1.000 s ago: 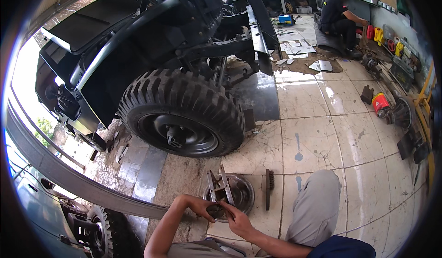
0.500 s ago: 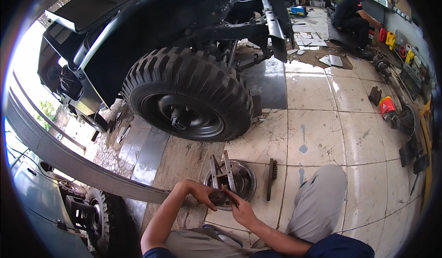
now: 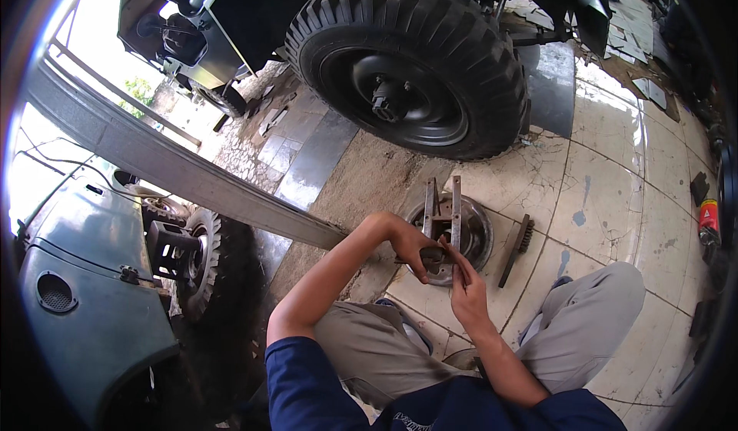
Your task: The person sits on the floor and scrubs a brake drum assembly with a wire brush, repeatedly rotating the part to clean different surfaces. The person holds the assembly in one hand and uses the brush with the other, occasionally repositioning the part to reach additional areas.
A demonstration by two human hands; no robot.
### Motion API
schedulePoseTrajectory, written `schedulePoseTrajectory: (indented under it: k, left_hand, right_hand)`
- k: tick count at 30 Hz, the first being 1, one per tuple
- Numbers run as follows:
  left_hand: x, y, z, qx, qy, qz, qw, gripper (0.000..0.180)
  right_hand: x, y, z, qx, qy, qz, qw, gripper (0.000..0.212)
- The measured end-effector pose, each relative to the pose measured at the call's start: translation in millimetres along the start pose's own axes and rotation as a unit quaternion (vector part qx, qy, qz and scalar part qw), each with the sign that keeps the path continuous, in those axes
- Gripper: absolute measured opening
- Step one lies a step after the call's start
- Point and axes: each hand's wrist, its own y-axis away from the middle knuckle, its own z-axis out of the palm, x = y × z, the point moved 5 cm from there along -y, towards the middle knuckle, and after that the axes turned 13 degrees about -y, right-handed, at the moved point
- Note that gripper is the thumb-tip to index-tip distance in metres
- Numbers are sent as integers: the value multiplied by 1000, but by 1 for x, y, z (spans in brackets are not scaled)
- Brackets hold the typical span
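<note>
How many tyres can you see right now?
2. One big tyre on the black vehicle ahead of the drum that both hands work on; a smaller tyre at the left, beside the grey-green body panel. Others may be hidden.

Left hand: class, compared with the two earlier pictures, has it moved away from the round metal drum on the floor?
No. The left hand stays on the drum's near edge, beside the right hand.

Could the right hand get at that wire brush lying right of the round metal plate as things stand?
Probably yes: the wire brush lies on bare tile beside the right hand, nothing between them.
</note>
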Motion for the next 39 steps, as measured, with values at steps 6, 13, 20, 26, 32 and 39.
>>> schedulePoseTrajectory:
  k: [6,13,20,26,32,39]
  left_hand:
    - [18,13,-8,-34,-6,-22,999,99]
    - [15,13,-8,20,-22,2,1000,97]
    - [-3,4,1,39,-42,0,998,102]
    - [13,17,-11,29,-47,-41,998,109]
    - [18,20,-8,42,-12,-45,998,116]
    - [14,23,-6,94,-18,-24,995,120]
  right_hand:
    - [2,-1,-2,7,23,20,1000,42]
    - [4,-1,-1,9,-12,17,1000,42]
    - [2,0,5,8,2,23,1000,43]
    - [2,3,4,40,-19,-22,999,42]
    - [16,0,-13,64,-62,1,996,44]
    - [21,18,3,54,37,-61,996,54]
